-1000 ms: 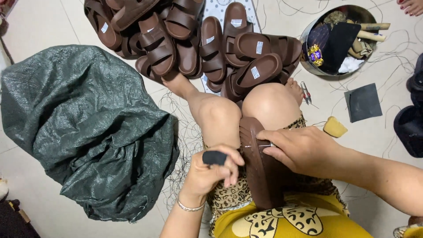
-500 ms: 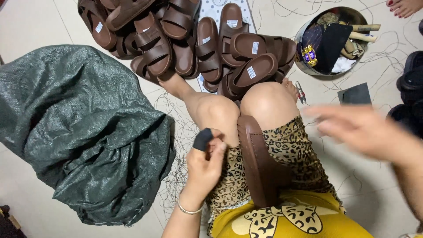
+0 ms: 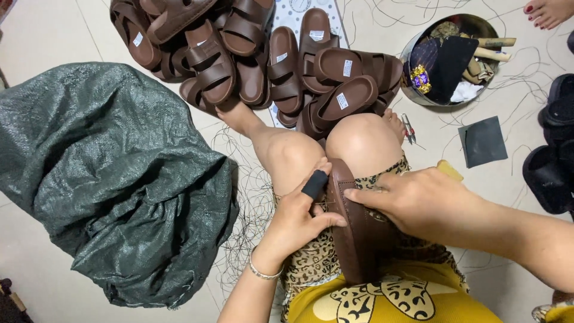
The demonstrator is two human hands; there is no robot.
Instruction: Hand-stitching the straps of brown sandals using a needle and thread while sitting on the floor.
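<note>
R hand [image 3: 427, 200] back on brown sandal [image 3: 359, 239] w/ L hand [image 3: 299, 218].

Pale tiled floor [image 3: 48, 36], green woven sack [image 3: 107, 179], brown sandals [image 3: 263, 60], metal bowl [image 3: 412, 54]

Sandal [image 3: 357, 239] lower end hidden between thighs; sandal pile [image 3: 251, 54] cut off at top.

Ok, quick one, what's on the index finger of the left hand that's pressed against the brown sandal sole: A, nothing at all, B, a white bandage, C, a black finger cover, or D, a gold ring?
C: the left hand wears a black finger cover on its raised index finger, beside the brown sandal sole clamped between the knees; the bracelet is on the wrist.
</note>
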